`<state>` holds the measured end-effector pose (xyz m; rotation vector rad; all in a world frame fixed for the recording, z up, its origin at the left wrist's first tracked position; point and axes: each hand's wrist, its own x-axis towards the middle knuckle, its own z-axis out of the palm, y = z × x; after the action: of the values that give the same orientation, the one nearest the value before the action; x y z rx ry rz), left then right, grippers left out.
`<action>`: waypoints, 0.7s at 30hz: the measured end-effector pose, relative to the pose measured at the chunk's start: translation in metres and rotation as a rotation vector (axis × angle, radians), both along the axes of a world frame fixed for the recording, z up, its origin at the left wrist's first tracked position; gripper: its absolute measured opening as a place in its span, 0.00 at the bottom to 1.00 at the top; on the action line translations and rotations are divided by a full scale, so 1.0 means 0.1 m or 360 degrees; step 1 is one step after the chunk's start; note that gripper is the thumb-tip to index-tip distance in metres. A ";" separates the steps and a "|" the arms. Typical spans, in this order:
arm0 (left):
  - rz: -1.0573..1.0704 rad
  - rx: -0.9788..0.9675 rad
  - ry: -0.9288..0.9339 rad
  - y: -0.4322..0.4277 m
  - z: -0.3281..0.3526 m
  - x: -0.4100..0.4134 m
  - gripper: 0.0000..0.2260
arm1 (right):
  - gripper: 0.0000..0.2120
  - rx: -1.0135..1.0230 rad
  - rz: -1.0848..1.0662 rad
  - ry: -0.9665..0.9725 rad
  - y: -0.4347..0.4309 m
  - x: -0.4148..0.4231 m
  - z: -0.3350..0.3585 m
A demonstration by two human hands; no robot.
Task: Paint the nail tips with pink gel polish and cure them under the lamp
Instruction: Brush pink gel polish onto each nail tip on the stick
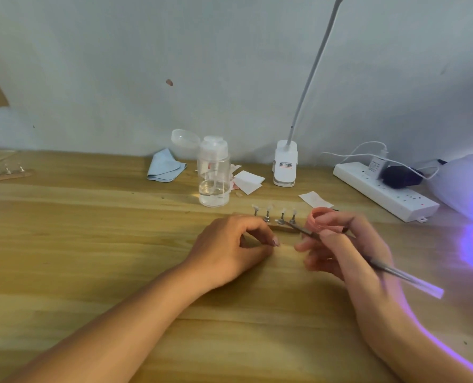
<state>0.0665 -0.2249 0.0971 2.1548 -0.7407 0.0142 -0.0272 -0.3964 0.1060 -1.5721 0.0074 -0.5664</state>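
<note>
A wooden strip (pixel 285 229) carries several small metal stands with pale nail tips (pixel 282 214) and lies at the table's middle. My left hand (pixel 229 247) rests on the table with its fingers curled over the strip's left end, gripping it. My right hand (pixel 345 244) holds a thin brush (pixel 412 277), whose tip points at the rightmost stands. A blurred pink thing (pixel 319 221), perhaps the gel pot, sits at my right fingertips. The curing lamp (pixel 461 186) glows purple at the far right edge.
A clear pump bottle (pixel 213 175) stands just behind the strip, with a blue cloth (pixel 164 165) and white wipes (pixel 248 181) around it. A clip-on desk lamp (pixel 285 167) and a white power strip (pixel 381 190) sit at the back right. Another strip of stands (pixel 6 172) lies far left.
</note>
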 end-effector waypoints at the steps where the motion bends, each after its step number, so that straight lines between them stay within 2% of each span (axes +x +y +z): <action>1: -0.0004 -0.0004 0.0002 0.00 0.00 0.00 0.07 | 0.05 0.0037 0.0043 0.0031 -0.01 0.01 0.01; 14: -0.0005 -0.0024 0.0030 -0.01 0.01 0.01 0.11 | 0.06 -0.0155 0.0119 0.0196 0.04 0.00 0.03; 21: -0.0012 -0.0028 0.0041 -0.01 0.01 0.01 0.08 | 0.06 -0.0246 0.0043 0.0255 0.07 -0.02 0.07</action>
<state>0.0680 -0.2256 0.0984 2.1314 -0.7316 -0.0107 -0.0290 -0.3891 0.1127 -1.7626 0.0643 -0.4268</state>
